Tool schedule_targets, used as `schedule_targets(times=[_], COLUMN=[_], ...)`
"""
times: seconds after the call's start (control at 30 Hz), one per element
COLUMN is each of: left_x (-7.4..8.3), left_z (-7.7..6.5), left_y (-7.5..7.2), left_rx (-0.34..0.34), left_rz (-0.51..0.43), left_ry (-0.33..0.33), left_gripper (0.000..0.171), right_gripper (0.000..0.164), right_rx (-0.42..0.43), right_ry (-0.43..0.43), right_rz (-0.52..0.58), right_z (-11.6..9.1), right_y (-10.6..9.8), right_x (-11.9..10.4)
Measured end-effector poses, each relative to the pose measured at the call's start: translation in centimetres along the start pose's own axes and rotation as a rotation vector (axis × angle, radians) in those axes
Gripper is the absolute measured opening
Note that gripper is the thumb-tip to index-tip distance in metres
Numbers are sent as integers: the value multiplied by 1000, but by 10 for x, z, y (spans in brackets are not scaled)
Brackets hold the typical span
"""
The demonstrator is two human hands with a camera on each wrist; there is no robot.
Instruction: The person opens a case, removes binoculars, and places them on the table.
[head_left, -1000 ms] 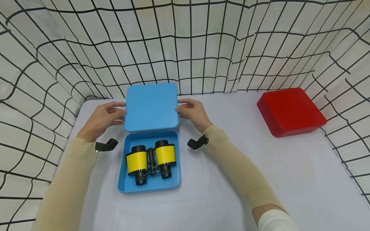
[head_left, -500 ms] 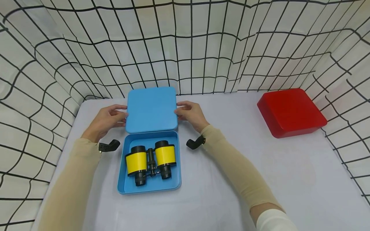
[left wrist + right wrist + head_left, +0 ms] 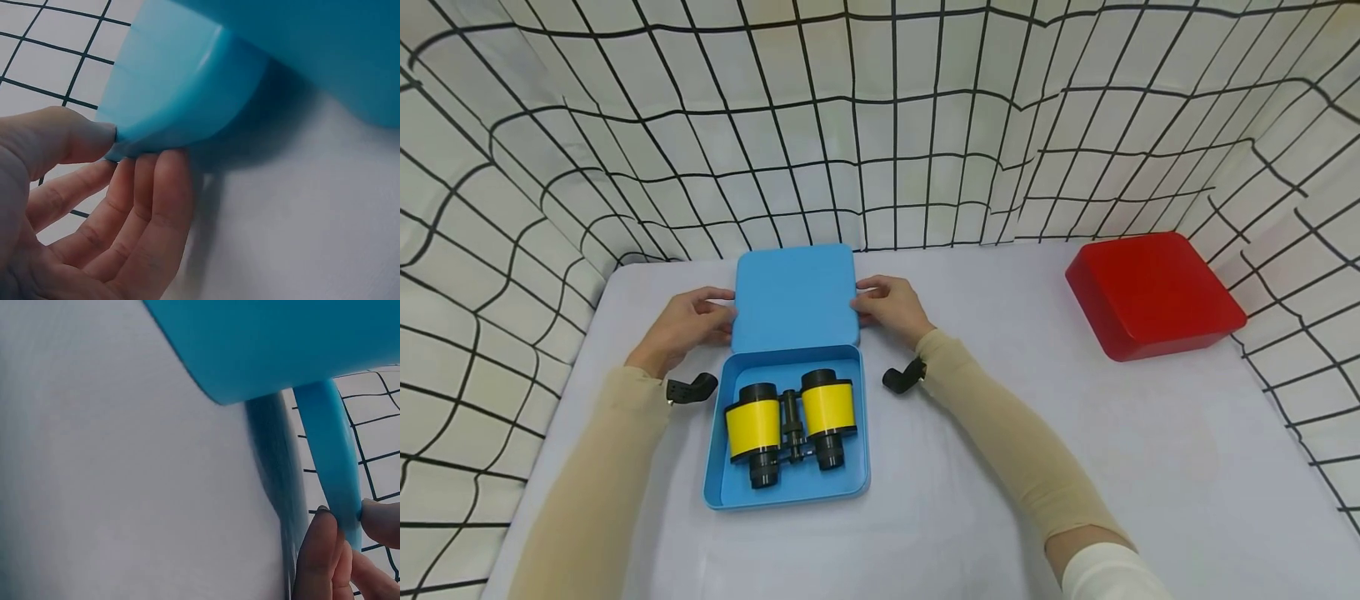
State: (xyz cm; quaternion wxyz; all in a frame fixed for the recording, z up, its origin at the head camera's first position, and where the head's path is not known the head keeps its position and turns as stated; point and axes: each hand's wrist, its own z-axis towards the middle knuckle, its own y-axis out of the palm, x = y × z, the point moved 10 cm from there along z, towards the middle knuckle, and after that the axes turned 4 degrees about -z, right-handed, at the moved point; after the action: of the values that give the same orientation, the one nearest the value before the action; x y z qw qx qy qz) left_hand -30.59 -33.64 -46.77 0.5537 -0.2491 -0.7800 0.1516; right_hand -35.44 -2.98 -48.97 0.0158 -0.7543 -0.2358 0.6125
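Observation:
A light-blue lid [image 3: 795, 300] stands right behind the open blue box [image 3: 805, 485], its near edge at the box's back rim. My left hand [image 3: 683, 327] holds the lid's left edge; in the left wrist view the thumb lies on top and the fingertips [image 3: 169, 169] beneath. My right hand [image 3: 893, 308] pinches the lid's right edge between thumb and fingers, as the right wrist view shows. Yellow-and-black binoculars [image 3: 756, 425] lie inside the box, eyepieces toward me. Whether lid and box touch I cannot tell.
A red box [image 3: 1157, 292] sits at the far right of the white-covered table [image 3: 985, 517]. Black netting [image 3: 895, 125] over white cloth walls in the back and both sides. A black wrist mount [image 3: 692, 389] juts from the left sleeve.
Both hands have brought the lid downward in the head view, and it looks smaller, as if lowered toward the table. The box, the binoculars and the red box stay put.

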Motion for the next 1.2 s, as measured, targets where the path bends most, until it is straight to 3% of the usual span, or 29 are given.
schedule_targets(times=[0.47, 0.83, 1.2], left_x=[1, 6, 9], left_z=[0, -2, -6], left_y=[10, 13, 14], left_rx=[-15, -30, -34], left_rz=[53, 185, 210], left_ry=[-26, -36, -38], left_gripper=[58, 56, 61], right_gripper=[43, 46, 49], right_rx=[0, -15, -14], right_ry=[19, 1, 10], right_rz=[-111, -224, -293], right_z=[-5, -6, -8], right_y=[3, 6, 8], right_x=[-6, -9, -11])
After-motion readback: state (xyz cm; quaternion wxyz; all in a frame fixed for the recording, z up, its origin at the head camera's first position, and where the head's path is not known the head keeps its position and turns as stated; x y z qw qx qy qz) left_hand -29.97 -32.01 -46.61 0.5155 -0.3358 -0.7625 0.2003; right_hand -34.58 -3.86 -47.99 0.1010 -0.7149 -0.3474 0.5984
